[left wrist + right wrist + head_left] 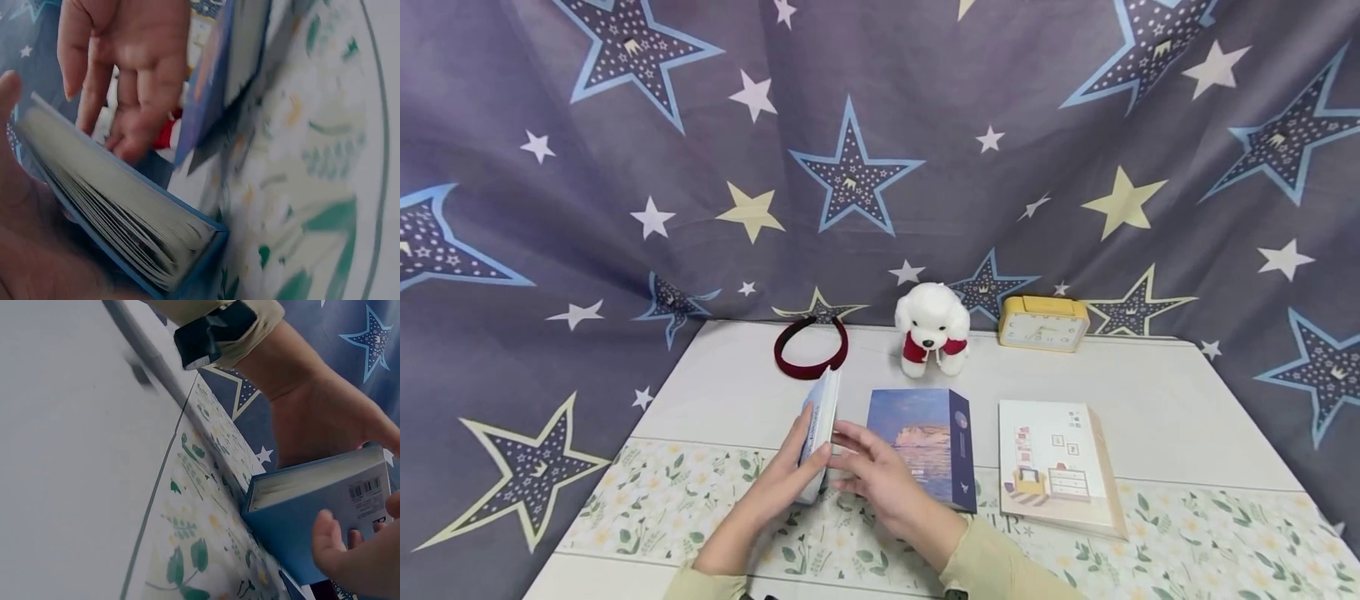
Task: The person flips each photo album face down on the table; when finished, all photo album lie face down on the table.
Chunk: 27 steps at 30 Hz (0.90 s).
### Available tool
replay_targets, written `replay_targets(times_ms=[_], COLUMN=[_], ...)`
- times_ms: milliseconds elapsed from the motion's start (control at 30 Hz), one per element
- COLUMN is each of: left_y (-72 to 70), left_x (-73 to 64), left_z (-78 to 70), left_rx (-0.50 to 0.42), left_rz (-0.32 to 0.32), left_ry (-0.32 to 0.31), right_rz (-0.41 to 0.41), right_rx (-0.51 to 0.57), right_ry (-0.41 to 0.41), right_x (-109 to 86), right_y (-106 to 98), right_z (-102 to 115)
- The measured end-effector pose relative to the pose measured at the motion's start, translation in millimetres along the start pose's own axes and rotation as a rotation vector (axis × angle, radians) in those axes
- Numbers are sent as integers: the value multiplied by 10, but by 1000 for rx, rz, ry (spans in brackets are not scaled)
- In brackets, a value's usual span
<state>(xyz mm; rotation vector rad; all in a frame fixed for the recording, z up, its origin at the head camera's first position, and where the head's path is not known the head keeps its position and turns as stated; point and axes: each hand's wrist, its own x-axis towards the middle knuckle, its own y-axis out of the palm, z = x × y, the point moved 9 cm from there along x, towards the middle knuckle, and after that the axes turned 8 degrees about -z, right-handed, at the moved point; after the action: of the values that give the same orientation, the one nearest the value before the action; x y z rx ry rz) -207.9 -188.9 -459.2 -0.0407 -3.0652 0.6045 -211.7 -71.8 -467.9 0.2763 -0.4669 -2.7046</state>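
Note:
A light blue hardcover book (825,417) stands on edge at the middle of the table. My left hand (775,486) grips it from the left, with the thumb at its near end. The left wrist view shows the page edges of this book (125,200), slightly fanned, between thumb and fingers. My right hand (883,483) is at the book's right side, fingers loosely bent and fingertips close to the cover. In the right wrist view, a barcode label is on the cover of the book (294,534) that faces my right hand (362,559).
Right of my hands lies a dark blue book with a cliff picture (921,433), then a thick white book (1048,467). Behind them are a dark red headband (805,371), a white plush dog (931,321) and a yellow alarm clock (1043,325). A starry curtain (925,208) hangs behind.

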Motion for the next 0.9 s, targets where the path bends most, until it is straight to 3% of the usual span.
replay_targets(times_ms=[233, 400, 533, 733, 833, 900], left_y=[-55, -202, -340, -458, -498, -523], left_x=[-29, -7, -4, -22, -6, 7], left_z=[-48, -61, -29, 93, 165, 209], left_rx=[-123, -259, -317, -288, -193, -71], left_rz=[-81, -187, -284, -362, -370, -376], left_ry=[-30, -50, -79, -116, -135, -144], right_rz=[66, 51, 34, 1, 2, 15], right_rx=[-153, -220, -221, -219, -199, -197], right_ry=[17, 38, 49, 52, 49, 38], right_x=[-47, -54, -57, -93, -93, -92], right_y=[61, 60, 58, 48, 53, 66], right_z=[-90, -142, -143, -133, -130, -122])
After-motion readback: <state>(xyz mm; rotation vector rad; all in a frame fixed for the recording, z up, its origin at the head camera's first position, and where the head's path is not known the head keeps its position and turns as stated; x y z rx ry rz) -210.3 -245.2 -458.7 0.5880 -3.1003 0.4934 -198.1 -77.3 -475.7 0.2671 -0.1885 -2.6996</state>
